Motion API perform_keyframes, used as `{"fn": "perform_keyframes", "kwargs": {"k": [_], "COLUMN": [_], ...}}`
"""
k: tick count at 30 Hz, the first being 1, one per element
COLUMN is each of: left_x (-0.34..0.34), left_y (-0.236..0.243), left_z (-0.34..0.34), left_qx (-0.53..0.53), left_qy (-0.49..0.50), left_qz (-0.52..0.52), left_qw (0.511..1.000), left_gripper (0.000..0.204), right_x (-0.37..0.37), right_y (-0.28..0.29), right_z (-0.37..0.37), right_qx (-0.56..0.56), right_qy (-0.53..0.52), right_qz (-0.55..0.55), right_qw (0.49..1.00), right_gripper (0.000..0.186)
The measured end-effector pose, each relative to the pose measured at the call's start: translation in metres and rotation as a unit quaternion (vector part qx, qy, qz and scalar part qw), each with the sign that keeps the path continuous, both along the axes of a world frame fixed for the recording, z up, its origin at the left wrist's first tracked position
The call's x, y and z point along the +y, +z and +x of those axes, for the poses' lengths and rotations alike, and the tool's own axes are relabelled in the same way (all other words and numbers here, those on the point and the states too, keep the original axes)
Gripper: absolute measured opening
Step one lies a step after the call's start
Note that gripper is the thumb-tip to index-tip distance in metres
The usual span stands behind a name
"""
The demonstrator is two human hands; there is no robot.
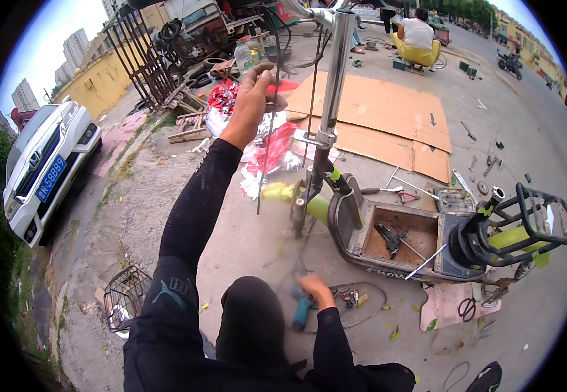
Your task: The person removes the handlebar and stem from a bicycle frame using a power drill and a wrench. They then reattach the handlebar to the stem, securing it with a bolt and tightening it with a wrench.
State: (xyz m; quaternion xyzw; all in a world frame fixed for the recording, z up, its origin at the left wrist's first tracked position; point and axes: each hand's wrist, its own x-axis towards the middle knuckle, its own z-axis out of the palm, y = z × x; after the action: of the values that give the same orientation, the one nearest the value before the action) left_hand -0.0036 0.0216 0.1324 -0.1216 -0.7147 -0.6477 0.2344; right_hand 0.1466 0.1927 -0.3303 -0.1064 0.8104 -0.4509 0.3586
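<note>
Head view: left hand (252, 98) raised, pinching a thin cable (264, 163) beside the scooter (388, 228) steering column. Right hand (314, 287) low near the ground, grasping a teal tool (301, 313).

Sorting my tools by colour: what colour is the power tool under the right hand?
Teal; the power tool lies on the ground under the right hand, in the head view.

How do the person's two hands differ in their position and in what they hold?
The left hand is raised high, at the end of a stretched arm; the right hand is low, near the ground. The left hand pinches a thin dark cable that hangs down; the right hand rests on a teal tool lying on the pavement. Both arms wear black sleeves.
</note>
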Motion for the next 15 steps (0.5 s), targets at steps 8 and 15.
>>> {"fn": "perform_keyframes", "kwargs": {"k": [8,15], "left_x": [-0.001,-0.012], "left_y": [0.039,0.032], "left_z": [-0.013,0.019], "left_qx": [0.018,-0.061], "left_qy": [-0.096,-0.125], "left_qz": [-0.080,-0.004], "left_qw": [0.992,0.990], "left_gripper": [0.034,0.034], "right_x": [-0.002,0.003], "right_y": [-0.019,0.278], "right_z": [0.079,-0.021], "right_qx": [-0.017,0.262], "right_qy": [-0.074,-0.203], "right_qz": [0.217,-0.203], "right_qw": [0.973,0.921], "right_gripper": [0.049,0.039]}}
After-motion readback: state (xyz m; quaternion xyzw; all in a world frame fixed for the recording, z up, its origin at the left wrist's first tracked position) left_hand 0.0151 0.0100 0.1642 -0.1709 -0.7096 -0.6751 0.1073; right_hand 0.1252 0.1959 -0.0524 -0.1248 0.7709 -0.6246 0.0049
